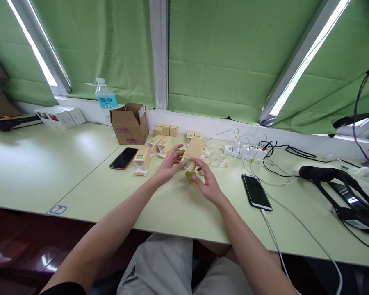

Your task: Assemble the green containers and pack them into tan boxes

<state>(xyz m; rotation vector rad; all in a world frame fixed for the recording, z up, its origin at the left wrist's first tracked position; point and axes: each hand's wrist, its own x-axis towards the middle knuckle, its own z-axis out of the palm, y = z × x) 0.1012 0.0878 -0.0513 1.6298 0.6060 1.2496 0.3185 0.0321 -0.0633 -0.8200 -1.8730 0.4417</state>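
Note:
A small tan cardboard box [193, 152] with a green window is held between both hands above the pale green desk [89, 180]. My left hand [169, 162] grips its left side with curled fingers. My right hand [206, 181] holds the box's lower right side. Just under the box, beside my right fingers, sits a small round green item [190, 177]. Three more open tan boxes [143, 160] lie to the left of my left hand. Closed tan boxes [165, 130] stand in a row by the window sill.
A black phone [123, 158] lies left of the boxes, near an open brown carton [130, 124] and a water bottle [105, 99]. Another phone [256, 191] on a white cable lies to the right, past clear packets [217, 158], a power strip [244, 151] and a black headset [341, 186].

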